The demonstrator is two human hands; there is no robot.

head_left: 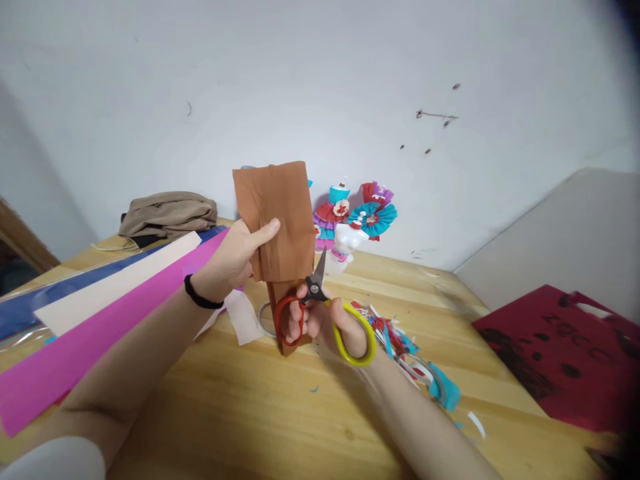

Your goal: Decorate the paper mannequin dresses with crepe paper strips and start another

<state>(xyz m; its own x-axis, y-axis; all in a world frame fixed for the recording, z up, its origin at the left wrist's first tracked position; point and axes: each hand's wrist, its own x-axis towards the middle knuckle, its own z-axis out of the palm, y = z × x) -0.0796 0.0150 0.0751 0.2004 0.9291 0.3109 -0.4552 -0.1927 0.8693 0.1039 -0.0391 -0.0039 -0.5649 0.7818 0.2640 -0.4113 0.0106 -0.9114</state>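
Note:
Brown crepe paper (285,223) is held upright above the table by my left hand (243,257), its thumb lying across the front and the other fingers hidden behind. A narrower brown strip (283,300) hangs below the sheet. My right hand (320,323) is closed on a pair of scissors (316,287) with one red and one yellow handle loop. The dark blades point up, just right of the sheet's lower edge. Whether the blades touch the paper I cannot tell.
At left lie a magenta paper strip (115,320), a cream strip (125,283) and folded brown cloth (170,212). Paper figures with ruffles (345,217) stand by the wall. Coloured scraps (393,333) and a red bag (565,353) are at right.

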